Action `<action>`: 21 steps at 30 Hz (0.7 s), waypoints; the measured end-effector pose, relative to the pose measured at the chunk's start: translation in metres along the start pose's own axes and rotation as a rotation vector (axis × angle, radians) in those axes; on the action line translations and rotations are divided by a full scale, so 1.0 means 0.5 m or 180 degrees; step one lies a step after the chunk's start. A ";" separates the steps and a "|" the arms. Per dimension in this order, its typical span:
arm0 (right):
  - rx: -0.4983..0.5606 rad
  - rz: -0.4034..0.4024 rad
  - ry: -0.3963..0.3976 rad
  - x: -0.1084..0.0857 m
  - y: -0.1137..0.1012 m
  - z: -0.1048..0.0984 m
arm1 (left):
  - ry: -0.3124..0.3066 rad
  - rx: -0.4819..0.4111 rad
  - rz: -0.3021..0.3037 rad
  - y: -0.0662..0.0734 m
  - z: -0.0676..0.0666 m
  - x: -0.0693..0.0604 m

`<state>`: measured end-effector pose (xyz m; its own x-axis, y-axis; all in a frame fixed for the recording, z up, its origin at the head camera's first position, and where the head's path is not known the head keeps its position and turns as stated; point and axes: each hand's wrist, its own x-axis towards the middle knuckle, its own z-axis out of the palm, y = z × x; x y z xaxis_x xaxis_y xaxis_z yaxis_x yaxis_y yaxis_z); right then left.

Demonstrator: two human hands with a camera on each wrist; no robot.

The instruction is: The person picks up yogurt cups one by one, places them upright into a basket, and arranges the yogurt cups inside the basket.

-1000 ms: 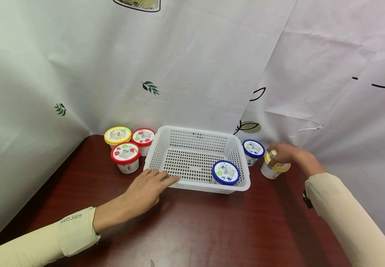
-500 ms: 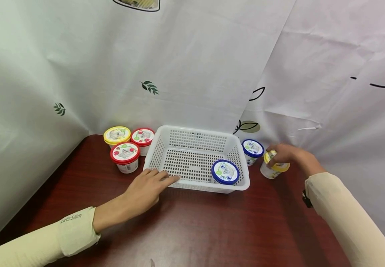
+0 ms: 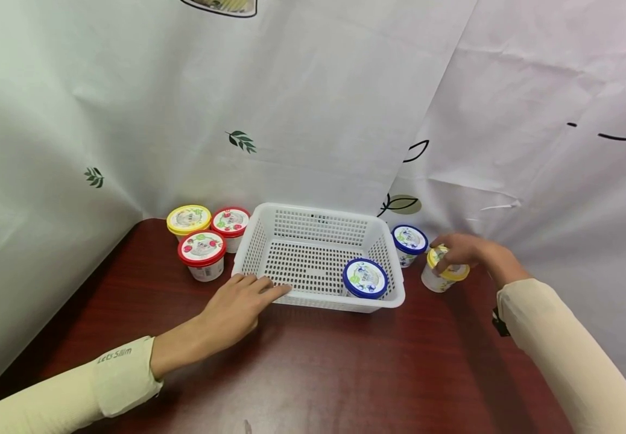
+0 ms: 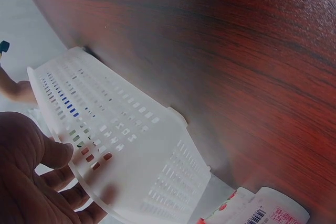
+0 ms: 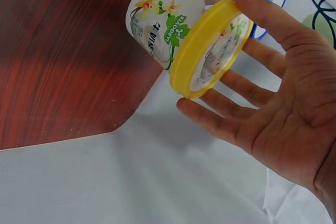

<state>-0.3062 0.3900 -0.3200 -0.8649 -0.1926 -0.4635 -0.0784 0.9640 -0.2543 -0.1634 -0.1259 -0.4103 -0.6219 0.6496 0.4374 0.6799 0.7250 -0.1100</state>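
At the near left corner of the white basket (image 3: 318, 302), the left hand (image 3: 231, 313) rests on the rim; in the left wrist view the thumb and fingers of that hand (image 4: 31, 171) lie on either side of the basket's edge (image 4: 131, 156). Out to the right, the right hand (image 3: 462, 253) holds a yellow-lidded cup (image 3: 435, 281) by its lid. The right wrist view has thumb and fingertips of the hand (image 5: 283, 87) around the yellow lid (image 5: 184, 72), palm away from it. One blue-lidded cup (image 3: 365, 278) stands inside the basket, at its near right corner.
Right of the basket stands another blue-lidded cup (image 3: 409, 240), beside the yellow-lidded one. Two red-lidded cups (image 3: 202, 248) and a yellow-lidded cup (image 3: 189, 219) stand left of the basket. A pale curtain (image 3: 302, 108) hangs behind the dark red table (image 3: 313, 374).
The head view has shifted very slightly, so everything lies a few pixels further left. Both hands keep their places on the basket rim and the yellow-lidded cup.
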 end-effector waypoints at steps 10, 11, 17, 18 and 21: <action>-0.0016 -0.0057 -0.0086 -0.007 -0.013 0.000 | 0.0010 -0.0030 -0.0009 0.002 -0.001 0.001; -0.0019 -0.0043 -0.0104 -0.007 -0.015 0.000 | 0.0013 -0.0028 -0.0009 0.002 -0.001 0.001; -0.0015 0.0027 -0.0218 -0.010 -0.026 -0.006 | 0.0012 -0.0042 -0.0023 0.001 -0.001 0.001; -0.0029 0.0024 -0.0242 -0.010 -0.027 -0.007 | 0.0007 -0.0044 -0.0025 0.001 -0.001 0.001; -0.0044 0.0058 -0.0299 -0.016 -0.034 -0.010 | 0.0001 -0.0035 -0.0022 0.001 0.000 0.001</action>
<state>-0.3007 0.3760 -0.3077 -0.8160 -0.1907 -0.5458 -0.0704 0.9698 -0.2336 -0.1633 -0.1251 -0.4103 -0.6264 0.6446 0.4384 0.6799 0.7268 -0.0972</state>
